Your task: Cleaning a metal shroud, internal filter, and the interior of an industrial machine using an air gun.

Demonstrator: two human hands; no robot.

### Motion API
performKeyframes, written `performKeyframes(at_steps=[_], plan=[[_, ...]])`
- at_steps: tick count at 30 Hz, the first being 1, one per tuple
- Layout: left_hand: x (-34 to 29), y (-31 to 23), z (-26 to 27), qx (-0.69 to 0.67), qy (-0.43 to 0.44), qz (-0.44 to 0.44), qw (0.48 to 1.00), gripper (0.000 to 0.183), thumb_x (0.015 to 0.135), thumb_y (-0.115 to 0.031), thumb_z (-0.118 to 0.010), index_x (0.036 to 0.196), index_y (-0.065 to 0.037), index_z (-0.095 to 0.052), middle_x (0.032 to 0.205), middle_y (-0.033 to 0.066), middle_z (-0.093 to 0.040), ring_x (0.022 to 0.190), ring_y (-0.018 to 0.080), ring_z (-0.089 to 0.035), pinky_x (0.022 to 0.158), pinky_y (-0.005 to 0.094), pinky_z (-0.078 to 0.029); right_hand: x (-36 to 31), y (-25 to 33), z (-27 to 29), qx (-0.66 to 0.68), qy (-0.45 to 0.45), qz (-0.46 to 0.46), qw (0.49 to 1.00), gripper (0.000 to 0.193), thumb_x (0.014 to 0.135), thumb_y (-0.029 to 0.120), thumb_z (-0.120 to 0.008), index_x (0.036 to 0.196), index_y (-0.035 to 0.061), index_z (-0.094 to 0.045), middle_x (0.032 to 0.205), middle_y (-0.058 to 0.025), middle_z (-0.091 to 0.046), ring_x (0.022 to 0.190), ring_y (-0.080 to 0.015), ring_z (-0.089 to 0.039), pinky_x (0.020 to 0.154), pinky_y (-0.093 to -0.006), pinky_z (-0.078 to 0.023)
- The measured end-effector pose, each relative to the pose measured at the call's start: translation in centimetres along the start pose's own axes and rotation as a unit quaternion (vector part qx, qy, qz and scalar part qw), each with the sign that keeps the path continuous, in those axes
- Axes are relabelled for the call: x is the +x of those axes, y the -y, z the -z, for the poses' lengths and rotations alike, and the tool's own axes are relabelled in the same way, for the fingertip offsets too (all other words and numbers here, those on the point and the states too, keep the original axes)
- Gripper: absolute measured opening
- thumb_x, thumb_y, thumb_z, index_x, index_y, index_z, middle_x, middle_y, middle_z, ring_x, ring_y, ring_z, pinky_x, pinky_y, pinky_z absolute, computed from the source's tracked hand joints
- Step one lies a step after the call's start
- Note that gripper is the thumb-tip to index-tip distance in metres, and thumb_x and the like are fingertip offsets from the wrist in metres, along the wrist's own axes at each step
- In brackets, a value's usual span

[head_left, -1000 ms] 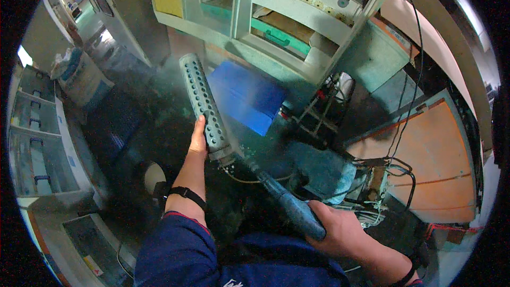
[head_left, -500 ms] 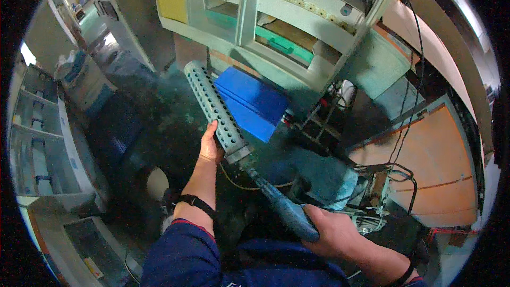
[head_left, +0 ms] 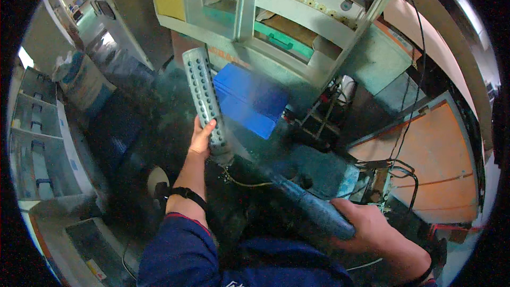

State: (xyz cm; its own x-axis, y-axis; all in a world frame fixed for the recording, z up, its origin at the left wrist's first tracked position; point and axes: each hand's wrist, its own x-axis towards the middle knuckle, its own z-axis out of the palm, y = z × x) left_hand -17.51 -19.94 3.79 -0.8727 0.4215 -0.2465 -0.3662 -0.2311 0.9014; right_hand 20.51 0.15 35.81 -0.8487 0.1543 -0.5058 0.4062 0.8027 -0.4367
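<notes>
A grey metal tube (head_left: 204, 95) pierced with rows of round holes stands tilted in my left hand (head_left: 200, 138), whose fingers wrap round it near its lower end. The collar at that end is blurred. My right hand (head_left: 366, 226) is closed on the thick end of a long blue tapered tool (head_left: 316, 206), smeared by motion; its exact kind cannot be made out. Its thin end points up and left toward the tube's lower end, with a gap between them. Whitish specks hang in the air around there.
Behind the tube, a blue box (head_left: 249, 101) sits on the dark floor before a large pale cabinet (head_left: 297, 69). A metal frame trolley (head_left: 319, 119) and an orange panel (head_left: 435, 167) with cables are at right. A sack (head_left: 87, 79) and drawer units (head_left: 45, 138) stand at left.
The tube has shifted slightly left and stands more upright. My right hand has moved right with the blue tool, widening the gap between tool and tube.
</notes>
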Motion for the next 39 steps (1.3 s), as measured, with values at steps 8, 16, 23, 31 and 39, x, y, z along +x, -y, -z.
performKeyframes(at_steps=[8,16,23,31,39], plan=[[-1.4,-1.8,-0.6,-0.093,-0.005,-0.002,0.996,0.08,0.079,-0.032,-0.081,0.146,-0.014,-0.04,0.135,0.0087,-0.055,0.123,0.0311,-0.054,0.103,0.0503,-0.045,1.6,1.6,0.8,0.007,0.019,-0.005,1.0,0.058,0.077,0.03,-0.076,0.126,0.0129,-0.048,0.094,-0.0211,-0.069,0.088,-0.0453,-0.067,0.076,-0.0539,-0.053],[-1.3,-1.6,-1.4,-0.141,0.074,0.073,0.985,0.079,0.082,-0.034,-0.076,0.147,-0.01,-0.039,0.132,0.0116,-0.057,0.122,0.0306,-0.055,0.103,0.0492,-0.045,2.6,1.1,0.3,0.024,0.0,-0.048,0.999,0.06,0.074,0.027,-0.078,0.127,0.0125,-0.051,0.094,-0.0206,-0.069,0.09,-0.0428,-0.067,0.076,-0.049,-0.054],[-0.8,-1.4,-0.2,-0.075,0.141,0.061,0.985,0.071,0.088,-0.037,-0.065,0.149,-0.013,-0.037,0.125,0.0112,-0.061,0.111,0.0288,-0.062,0.095,0.0464,-0.05,1.2,0.1,0.0,0.032,0.004,-0.019,0.999,0.066,0.075,0.03,-0.076,0.132,0.0127,-0.048,0.098,-0.0226,-0.069,0.093,-0.0437,-0.067,0.079,-0.0527,-0.053],[-3.1,0.7,1.0,-0.097,0.063,0.139,0.984,0.063,0.094,-0.059,-0.055,0.132,-0.009,-0.054,0.107,0.0129,-0.067,0.091,0.029,-0.068,0.078,0.0459,-0.056,0.7,0.3,-0.6,0.04,-0.096,-0.001,0.995,0.065,0.071,0.022,-0.079,0.129,0.0103,-0.051,0.093,-0.0188,-0.069,0.088,-0.0408,-0.069,0.078,-0.0461,-0.055],[-5.5,-0.5,-1.7,-0.086,0.077,0.197,0.974,0.063,0.088,-0.064,-0.064,0.124,-0.013,-0.06,0.1,0.0058,-0.069,0.084,0.0224,-0.066,0.074,0.0406,-0.055,0.8,1.6,-1.1,0.035,-0.097,0.007,0.995,0.067,0.072,0.021,-0.079,0.131,0.0098,-0.049,0.098,-0.0217,-0.069,0.089,-0.042,-0.069,0.077,-0.0464,-0.055]])
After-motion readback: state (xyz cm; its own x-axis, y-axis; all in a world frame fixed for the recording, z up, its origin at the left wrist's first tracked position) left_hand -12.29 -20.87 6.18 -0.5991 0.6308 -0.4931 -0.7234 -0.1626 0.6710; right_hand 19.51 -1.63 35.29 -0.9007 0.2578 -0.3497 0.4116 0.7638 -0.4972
